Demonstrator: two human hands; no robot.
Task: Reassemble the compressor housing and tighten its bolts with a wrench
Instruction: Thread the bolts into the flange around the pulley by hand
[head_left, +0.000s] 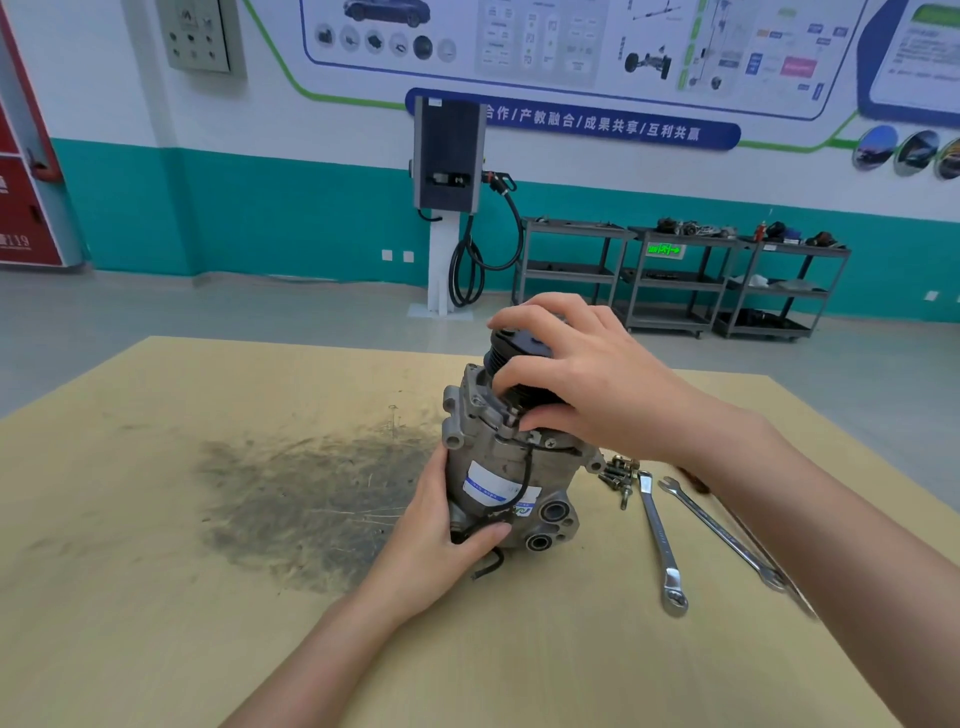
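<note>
Fingers of the right hand (576, 374) curl over the black pulley (511, 358) at the top of the compressor housing (498, 467), gripping it from above with the thumb at its lower rim. The left hand (441, 540) wraps around the lower body of the same housing from its 8 o'clock side, thumb pressed across the front near a black wire (524, 478) that hangs down past a white and blue label (488, 486).

The compressor stands tilted on the yellowish desk (156, 597), near its middle. Just beside it at 3 o'clock lies a small heap of bolts (618, 475). Next to them, further toward 4 o'clock, two combination wrenches (657, 535) lie side by side, partly under the right forearm. At 9 o'clock from the compressor a dark grey smudge (311, 499) spreads over the desk top.

Beyond the desk, at 12 o'clock, a charging post (449, 171) stands against the teal wall, with grey shelf trolleys (675, 280) to its right.
</note>
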